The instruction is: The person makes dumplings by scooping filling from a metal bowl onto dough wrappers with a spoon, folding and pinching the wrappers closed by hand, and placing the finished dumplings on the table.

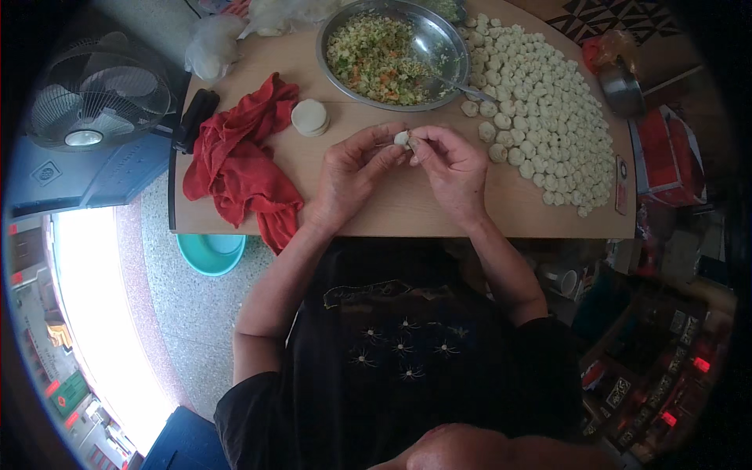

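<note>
Between the fingertips of my left hand [358, 167] and my right hand [452, 167] is a small white dumpling [402, 138], pinched from both sides above the wooden table. Just beyond my hands stands a steel bowl [455, 88] of chopped vegetable filling [376, 64], with a metal utensil [470, 91] leaning on its right rim. A short stack of round dough wrappers [309, 116] lies left of the bowl. Many folded dumplings [534, 111] cover the table's right side, the closest ones near my right hand.
A crumpled red cloth [247, 158] hangs over the front edge of the table [399, 217] at the left. Plastic bags [214, 47] lie at the back left. A fan [100, 97] stands beyond the left edge, and a turquoise basin [211, 252] is below.
</note>
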Motion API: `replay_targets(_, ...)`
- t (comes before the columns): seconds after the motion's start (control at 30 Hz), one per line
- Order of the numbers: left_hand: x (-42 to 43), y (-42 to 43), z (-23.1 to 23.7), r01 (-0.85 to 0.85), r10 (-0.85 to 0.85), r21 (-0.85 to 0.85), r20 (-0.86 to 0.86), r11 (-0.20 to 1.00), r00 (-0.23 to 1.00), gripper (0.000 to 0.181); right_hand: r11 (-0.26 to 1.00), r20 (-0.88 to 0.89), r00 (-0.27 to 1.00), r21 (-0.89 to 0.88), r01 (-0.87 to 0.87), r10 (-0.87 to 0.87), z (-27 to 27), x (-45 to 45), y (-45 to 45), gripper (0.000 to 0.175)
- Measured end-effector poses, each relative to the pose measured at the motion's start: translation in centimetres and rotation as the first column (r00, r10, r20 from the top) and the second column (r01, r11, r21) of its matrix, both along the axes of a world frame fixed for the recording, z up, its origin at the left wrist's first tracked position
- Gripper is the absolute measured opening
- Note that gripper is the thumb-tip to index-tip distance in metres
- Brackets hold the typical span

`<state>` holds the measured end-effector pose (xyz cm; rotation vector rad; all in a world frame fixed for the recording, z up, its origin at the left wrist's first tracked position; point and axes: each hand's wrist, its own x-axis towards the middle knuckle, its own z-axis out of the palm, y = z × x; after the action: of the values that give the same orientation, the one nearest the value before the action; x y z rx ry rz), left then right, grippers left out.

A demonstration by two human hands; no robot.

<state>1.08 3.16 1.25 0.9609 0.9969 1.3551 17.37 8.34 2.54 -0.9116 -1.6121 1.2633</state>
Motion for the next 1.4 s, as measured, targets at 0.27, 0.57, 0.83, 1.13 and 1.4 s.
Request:
replay_targets(0.27,-0.5,-0.4,-0.2,0.001,0.006,0.060,-0.113,0.998,0.994,0.031,0.963,0.161,0.984,0.242,-0.120,0.082,1.3,0.7,0.5,0.016)
replay_targets(0.57,-2.0,0.1,1.0,0.154,-0.152,-0.006,-0.163,0.988,0.975,0.028,0.921,0.244,0.960,0.326,-0.214,0.137,2.4,0.9,0.4,0.020)
replay_targets(0.83,-0.9,-0.2,1.1,0.086,-0.085,-0.029,0.027,0.996,0.996,0.031,0.984,0.117,0.992,0.165,-0.067,0.048,0.4,0.6,-0.4,0.018)
replay_targets(1.13,-1.2,-0.5,0.0,0.055,-0.047,0.061,-0.120,0.997,0.992,0.030,0.990,0.133,0.983,0.034,-0.133,0.128,0.7,1.0,-0.2,0.015)
replay_targets(1.4,-2.5,0.2,1.1,0.177,-0.159,0.054,-0.240,0.983,0.958,0.024,0.958,0.173,0.975,0.224,-0.178,0.141,1.2,0.9,-0.2,0.014)
